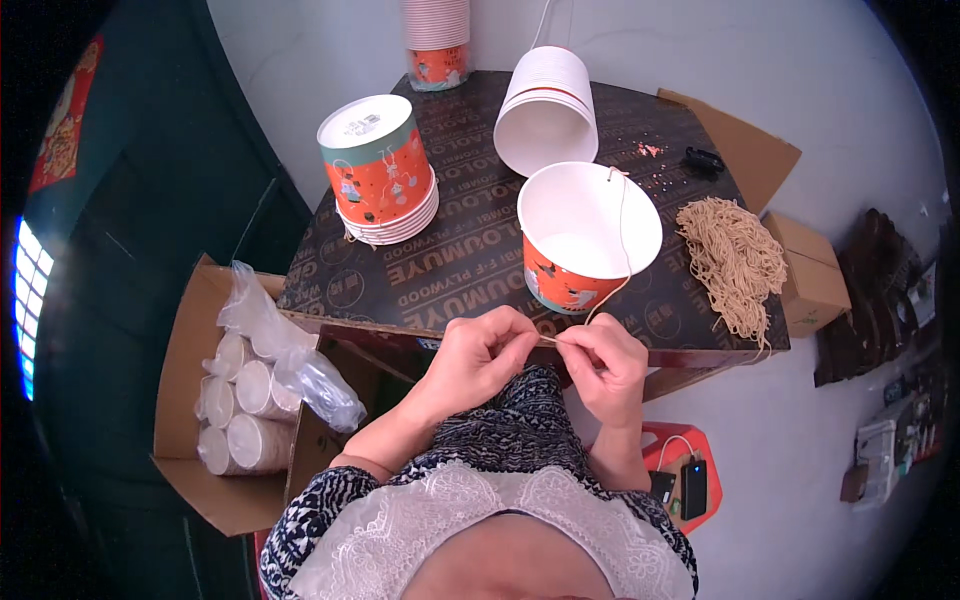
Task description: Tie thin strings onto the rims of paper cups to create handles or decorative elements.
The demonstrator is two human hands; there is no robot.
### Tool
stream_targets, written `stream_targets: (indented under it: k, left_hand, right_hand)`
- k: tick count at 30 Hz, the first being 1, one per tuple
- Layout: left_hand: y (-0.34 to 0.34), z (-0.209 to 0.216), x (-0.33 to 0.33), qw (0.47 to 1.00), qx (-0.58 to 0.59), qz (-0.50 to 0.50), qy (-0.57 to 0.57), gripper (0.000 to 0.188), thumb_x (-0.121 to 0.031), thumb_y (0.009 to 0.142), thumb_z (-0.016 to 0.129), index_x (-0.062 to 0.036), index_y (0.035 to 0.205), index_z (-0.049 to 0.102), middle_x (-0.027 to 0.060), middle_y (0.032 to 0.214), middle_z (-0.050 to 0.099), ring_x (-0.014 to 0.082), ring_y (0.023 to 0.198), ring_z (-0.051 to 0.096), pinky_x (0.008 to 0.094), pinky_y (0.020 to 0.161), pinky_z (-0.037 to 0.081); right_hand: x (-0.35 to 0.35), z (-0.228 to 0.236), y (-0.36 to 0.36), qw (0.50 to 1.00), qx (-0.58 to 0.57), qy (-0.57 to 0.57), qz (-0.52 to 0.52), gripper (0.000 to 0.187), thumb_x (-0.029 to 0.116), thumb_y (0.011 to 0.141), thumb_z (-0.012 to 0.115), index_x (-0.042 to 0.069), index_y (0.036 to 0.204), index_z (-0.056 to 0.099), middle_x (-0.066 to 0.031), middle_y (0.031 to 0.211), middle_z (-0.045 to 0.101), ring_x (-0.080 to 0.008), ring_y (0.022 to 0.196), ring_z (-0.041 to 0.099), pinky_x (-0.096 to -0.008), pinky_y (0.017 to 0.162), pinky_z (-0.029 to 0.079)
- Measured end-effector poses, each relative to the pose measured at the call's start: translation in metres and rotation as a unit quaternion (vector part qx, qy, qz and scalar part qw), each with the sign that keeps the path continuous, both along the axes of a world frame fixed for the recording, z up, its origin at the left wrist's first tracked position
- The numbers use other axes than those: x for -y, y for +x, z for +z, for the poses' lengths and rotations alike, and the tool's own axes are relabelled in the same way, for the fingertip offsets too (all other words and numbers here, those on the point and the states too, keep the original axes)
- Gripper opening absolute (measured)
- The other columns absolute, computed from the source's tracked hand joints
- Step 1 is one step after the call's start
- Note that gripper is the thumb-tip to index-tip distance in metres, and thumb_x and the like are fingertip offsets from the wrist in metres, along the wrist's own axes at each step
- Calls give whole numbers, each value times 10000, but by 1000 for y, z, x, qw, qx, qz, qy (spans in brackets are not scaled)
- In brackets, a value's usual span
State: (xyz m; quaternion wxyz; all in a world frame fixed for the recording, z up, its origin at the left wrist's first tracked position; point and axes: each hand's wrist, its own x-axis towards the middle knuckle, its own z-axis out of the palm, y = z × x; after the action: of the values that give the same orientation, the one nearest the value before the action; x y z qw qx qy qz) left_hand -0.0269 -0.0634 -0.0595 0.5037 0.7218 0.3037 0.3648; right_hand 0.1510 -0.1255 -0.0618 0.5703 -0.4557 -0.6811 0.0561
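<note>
At the table's front edge, my left hand (pixel 483 357) and my right hand (pixel 606 364) pinch a thin tan string (pixel 622 222) between their fingertips, a short length stretched between them. From there the string runs up into a white-lined orange paper bucket (pixel 585 215) and through a hole near its far rim. The bucket stands upright, just beyond my fingers. A bundle of the same tan string (pixel 733 262) lies to its right, some strands hanging over the edge.
Inverted stacked paper buckets (pixel 385 175) stand left; white ones (pixel 547 115) lie sideways behind. A taller stack (pixel 437 45) is at the back. A small black object (pixel 704 159) lies by red bits. A carton (pixel 180 400) of wrapped cups is lower left, a red stool (pixel 708 480) lower right.
</note>
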Motion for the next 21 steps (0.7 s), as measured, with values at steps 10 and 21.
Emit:
stream_targets:
  k: [10,21]
  left_hand:
    - [21,33,-60,882,-89,96,452,472,41,763,664,-76,1215,590,194,1479,402,428,1359,336,503,1089,349]
    - [26,31,-60,871,-81,23,484,210,7,720,743,-39,893,631,109,1199,621,439,1303,424,540,1030,390]
  right_hand:
    - [-7,-14,-8,987,-115,-1,-108,71,-65,840,687,-27,897,668,-35,696,598,-42,534,481,-203,471,357]
    - [-15,-21,-8,974,-108,67,-186,140,-105,805,683,-3,898,656,-56,912,539,-49,566,423,-205,484,343]
